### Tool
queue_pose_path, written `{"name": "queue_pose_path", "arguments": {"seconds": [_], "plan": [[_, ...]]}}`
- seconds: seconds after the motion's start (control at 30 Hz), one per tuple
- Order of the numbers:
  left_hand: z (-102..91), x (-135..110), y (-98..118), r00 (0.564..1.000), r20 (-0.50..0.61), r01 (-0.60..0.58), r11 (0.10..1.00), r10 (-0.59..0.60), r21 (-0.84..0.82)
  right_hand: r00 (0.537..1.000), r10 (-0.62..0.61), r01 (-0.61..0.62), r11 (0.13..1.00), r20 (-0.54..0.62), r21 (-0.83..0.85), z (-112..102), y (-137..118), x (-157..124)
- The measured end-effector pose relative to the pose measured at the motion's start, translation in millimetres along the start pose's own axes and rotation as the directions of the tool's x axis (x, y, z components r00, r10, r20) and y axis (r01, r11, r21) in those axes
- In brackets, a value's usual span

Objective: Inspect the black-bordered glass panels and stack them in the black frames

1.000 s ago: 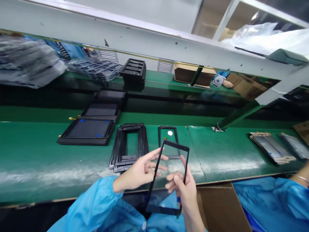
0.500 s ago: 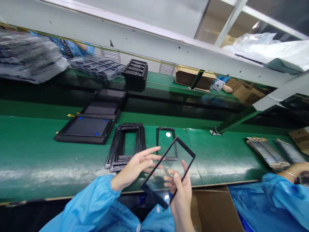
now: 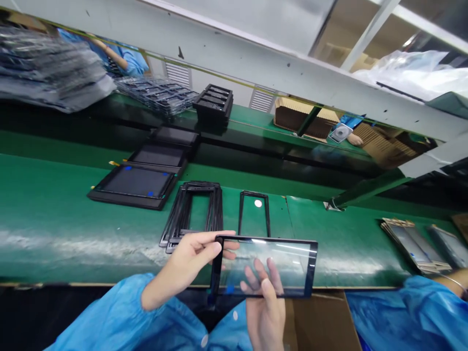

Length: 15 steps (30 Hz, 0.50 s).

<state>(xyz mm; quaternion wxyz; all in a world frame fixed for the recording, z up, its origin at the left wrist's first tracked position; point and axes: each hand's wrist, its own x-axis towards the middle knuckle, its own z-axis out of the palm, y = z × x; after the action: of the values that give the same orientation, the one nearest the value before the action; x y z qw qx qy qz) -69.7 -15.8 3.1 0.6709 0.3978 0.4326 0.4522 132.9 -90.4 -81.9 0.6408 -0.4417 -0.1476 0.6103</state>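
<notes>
A clear glass touch panel with a black border [image 3: 288, 265] is held up above the front edge of the bench, its long side running left to right. My left hand [image 3: 193, 253] pinches its left end, thumb in front and fingers behind. From below, my right hand [image 3: 265, 302] grips the lower edge, its thumb on the near side and its fingers showing through the glass. Just behind the panel a single black frame [image 3: 240, 214] lies flat, with a round white sticker [image 3: 258, 203] inside its opening. Left of that is a stack of black frames [image 3: 215, 209].
Dark screen units [image 3: 135, 183] lie in a row at the left. Black trays [image 3: 214, 105] and clear plastic trays [image 3: 157, 92] stand behind. A co-worker's blue sleeve [image 3: 435, 307] is at the right, near several panels [image 3: 413, 243]. A metal post [image 3: 369, 190] rises from the bench.
The glass panel has turned from a slanted position to lie lengthwise across my view. My left hand, apart from its fingertips free before, has closed on the panel's left end.
</notes>
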Motion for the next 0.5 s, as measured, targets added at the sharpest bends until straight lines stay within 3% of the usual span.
{"name": "queue_pose_path", "arguments": {"seconds": [0.13, 0.27, 0.4, 0.5], "plan": [[5.3, -4.5, 5.4, 0.999, -0.034, 0.006, 0.989, -0.001, 0.148, 0.999, 0.001, 0.0, 0.999, 0.036, -0.038, -10.7, -1.2, 1.2], [6.5, -5.4, 6.1, 0.999, -0.024, -0.033, 0.983, 0.038, 0.182, 0.999, -0.001, 0.002, 1.0, 0.032, -0.018, -18.0, 3.2, 1.4], [3.1, -5.7, 6.3, 0.999, -0.006, -0.034, 0.974, 0.037, 0.224, 1.0, -0.023, 0.023, 1.0, 0.016, 0.006, -10.8, 5.9, -0.6], [-1.1, -5.7, 13.2, 0.994, 0.019, -0.105, 0.916, 0.105, 0.388, 0.998, -0.07, 0.07, 0.998, -0.001, -0.008, -1.0, 9.2, -2.4]]}}
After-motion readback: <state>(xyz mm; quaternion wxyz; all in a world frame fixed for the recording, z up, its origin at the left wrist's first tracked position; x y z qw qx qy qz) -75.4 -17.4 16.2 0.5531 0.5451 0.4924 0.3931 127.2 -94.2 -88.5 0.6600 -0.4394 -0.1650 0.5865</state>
